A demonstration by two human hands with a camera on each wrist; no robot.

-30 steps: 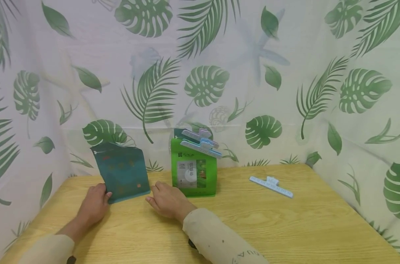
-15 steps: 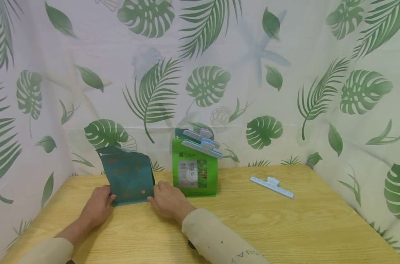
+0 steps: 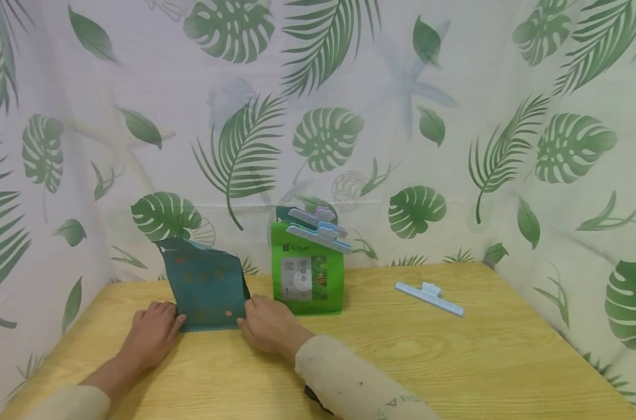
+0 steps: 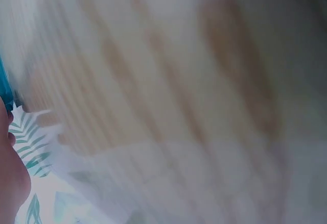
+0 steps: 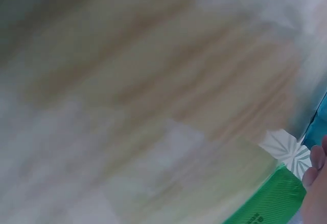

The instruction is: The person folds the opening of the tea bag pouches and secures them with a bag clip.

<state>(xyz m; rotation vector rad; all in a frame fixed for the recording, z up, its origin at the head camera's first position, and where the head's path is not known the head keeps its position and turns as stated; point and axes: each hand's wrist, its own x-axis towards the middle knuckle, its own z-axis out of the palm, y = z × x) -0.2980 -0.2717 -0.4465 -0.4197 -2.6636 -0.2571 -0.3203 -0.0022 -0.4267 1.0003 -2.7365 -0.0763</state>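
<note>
A dark teal stand-up pouch (image 3: 208,291) stands on the table at the left, its top edge uneven and slightly parted. My left hand (image 3: 152,331) holds its lower left side, the thumb at the bottom corner. On the opposite side, my right hand (image 3: 271,324) pinches the lower right edge, with the thumb in front. The fingers behind the pouch are hidden. Just right of that hand stands a bright green tea bag (image 3: 307,286), with a blue sealing clip (image 3: 320,235) across its top. In the right wrist view, the green tea bag (image 5: 276,198) appears near the right hand (image 5: 317,183).
Behind the green bag, a purple clip (image 3: 318,219) sits on another teal bag (image 3: 283,214), mostly hidden. A pale blue clip (image 3: 429,297) lies on the wooden table (image 3: 486,361) to the right. A leaf-patterned cloth (image 3: 328,70) hangs behind and at the sides.
The teal pouch has come slightly nearer and to the right, and its base now sits level. My right hand has taken its lower right edge. The green bag and the clips have stayed put.
</note>
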